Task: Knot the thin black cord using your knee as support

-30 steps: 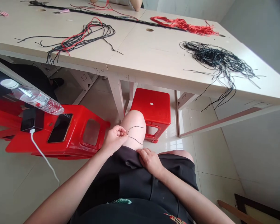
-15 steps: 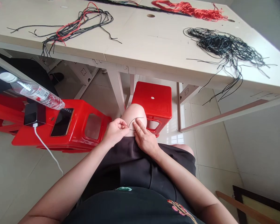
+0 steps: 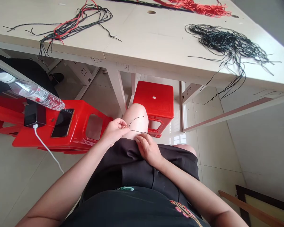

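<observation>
Beside bare knee (image 3: 138, 110), pinch black cord (image 3: 138, 131) with closed left fingers (image 3: 125, 129), spacing both ends (image 3: 144, 116) apart. Press lightly with curled right fingers (image 3: 144, 140) near knee; cannot tell whether gripping.

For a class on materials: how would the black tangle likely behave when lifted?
The black tangle would probably sag floppily, as its ends droop over the table edge. Its crossing strands may snag and lift together. They look thin, so it is likely light.

Black top, floral embroidery, green motif, dark shorts
</observation>
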The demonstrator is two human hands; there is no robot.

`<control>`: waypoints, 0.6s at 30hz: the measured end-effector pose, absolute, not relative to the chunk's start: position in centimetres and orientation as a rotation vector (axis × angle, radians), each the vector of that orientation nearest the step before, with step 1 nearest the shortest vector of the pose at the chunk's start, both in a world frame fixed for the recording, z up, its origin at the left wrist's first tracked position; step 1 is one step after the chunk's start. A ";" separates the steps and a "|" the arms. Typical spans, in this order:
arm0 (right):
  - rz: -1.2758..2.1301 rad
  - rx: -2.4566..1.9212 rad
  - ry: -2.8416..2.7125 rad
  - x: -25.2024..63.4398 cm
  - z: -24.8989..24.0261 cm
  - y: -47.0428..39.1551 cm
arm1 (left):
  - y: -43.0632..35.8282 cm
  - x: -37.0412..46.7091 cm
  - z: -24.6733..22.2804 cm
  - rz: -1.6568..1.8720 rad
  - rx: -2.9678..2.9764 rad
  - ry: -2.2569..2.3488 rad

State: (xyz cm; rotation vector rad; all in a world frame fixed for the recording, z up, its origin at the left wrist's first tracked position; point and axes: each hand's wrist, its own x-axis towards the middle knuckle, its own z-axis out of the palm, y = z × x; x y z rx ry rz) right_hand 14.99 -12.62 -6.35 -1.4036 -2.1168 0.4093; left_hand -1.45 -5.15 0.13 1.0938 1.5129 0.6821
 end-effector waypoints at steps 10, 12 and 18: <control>0.146 -1.436 -2.266 12.6 -6.0 -10.0 | -4.6 -1.4 0.1 0.657 1.135 1.523; 0.139 -1.454 -2.222 13.0 -6.6 -10.4 | -4.6 -1.3 0.4 0.646 1.125 1.522; 0.193 -1.450 -2.055 13.9 -8.4 -11.5 | -4.7 -1.5 0.8 0.616 1.093 1.527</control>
